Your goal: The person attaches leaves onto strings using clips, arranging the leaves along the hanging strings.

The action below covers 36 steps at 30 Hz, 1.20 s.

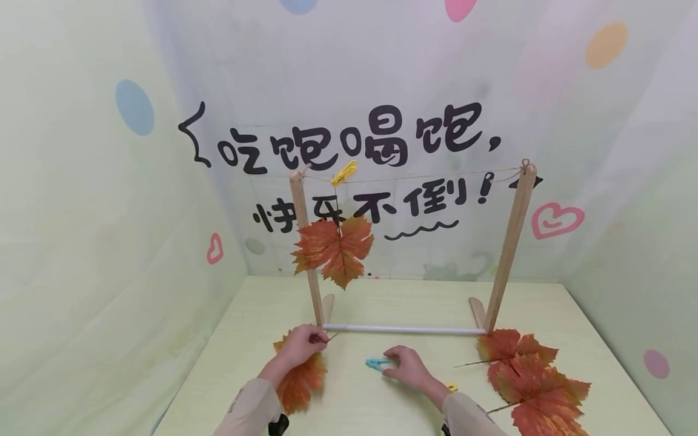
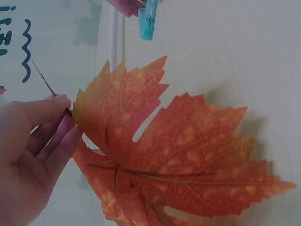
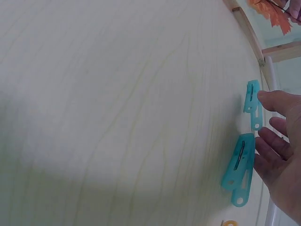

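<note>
Cord (image 1: 425, 178) on a wooden rack (image 1: 510, 254) carries a hanging leaf (image 1: 339, 247) by a yellow clip (image 1: 345, 173) in the head view, with overlapping leaves (image 1: 523, 375) at the right of the desk (image 1: 403, 303). In the left wrist view, the left hand (image 2: 28, 150) pinches the stem (image 2: 44, 79) of another orange leaf (image 2: 188, 153). In the right wrist view, the right hand (image 3: 282, 160) has fingers bent at a teal clip (image 3: 249, 100), pinched or not I cannot tell, near a second teal clip (image 3: 233, 172)
</note>
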Each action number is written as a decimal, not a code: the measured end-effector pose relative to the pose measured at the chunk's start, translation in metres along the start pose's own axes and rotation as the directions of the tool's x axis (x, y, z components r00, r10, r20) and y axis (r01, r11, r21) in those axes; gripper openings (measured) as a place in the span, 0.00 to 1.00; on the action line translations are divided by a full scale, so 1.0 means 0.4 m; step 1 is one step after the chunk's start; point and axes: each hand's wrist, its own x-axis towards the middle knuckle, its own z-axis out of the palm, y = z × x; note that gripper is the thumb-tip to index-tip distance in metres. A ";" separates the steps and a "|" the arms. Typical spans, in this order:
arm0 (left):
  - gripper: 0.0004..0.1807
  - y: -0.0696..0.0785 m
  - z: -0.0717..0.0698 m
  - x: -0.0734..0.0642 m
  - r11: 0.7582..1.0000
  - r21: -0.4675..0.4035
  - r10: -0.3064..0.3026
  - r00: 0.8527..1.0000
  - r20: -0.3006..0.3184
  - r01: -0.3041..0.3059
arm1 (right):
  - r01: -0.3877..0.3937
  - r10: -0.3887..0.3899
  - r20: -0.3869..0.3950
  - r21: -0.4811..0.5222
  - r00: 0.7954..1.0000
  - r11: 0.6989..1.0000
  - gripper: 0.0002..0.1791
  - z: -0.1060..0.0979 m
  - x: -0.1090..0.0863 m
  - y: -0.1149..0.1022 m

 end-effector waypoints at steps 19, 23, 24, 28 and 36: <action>0.03 0.048 -0.006 0.015 0.995 -0.102 -0.021 0.999 -0.041 0.016 | -0.004 -0.002 -0.035 -0.157 0.999 0.988 0.12 0.026 0.001 0.027; 0.04 0.059 -0.011 0.019 0.992 -0.123 -0.038 0.999 -0.031 0.034 | -0.018 0.016 -0.011 -0.155 1.000 0.988 0.11 0.020 0.002 0.022; 0.04 0.063 -0.011 0.018 0.991 -0.130 -0.044 0.999 -0.029 0.039 | -0.018 0.017 -0.009 -0.154 1.000 0.988 0.11 0.017 0.002 0.019; 0.03 0.075 -0.008 0.020 0.991 -0.131 -0.015 0.999 -0.043 0.009 | 0.006 -0.008 -0.014 -0.144 1.000 0.990 0.12 -0.002 -0.007 0.005; 0.03 0.098 -0.011 0.039 0.992 -0.113 0.045 0.995 -0.086 -0.055 | 0.056 -0.057 -0.003 -0.145 0.998 0.988 0.12 -0.080 -0.012 -0.035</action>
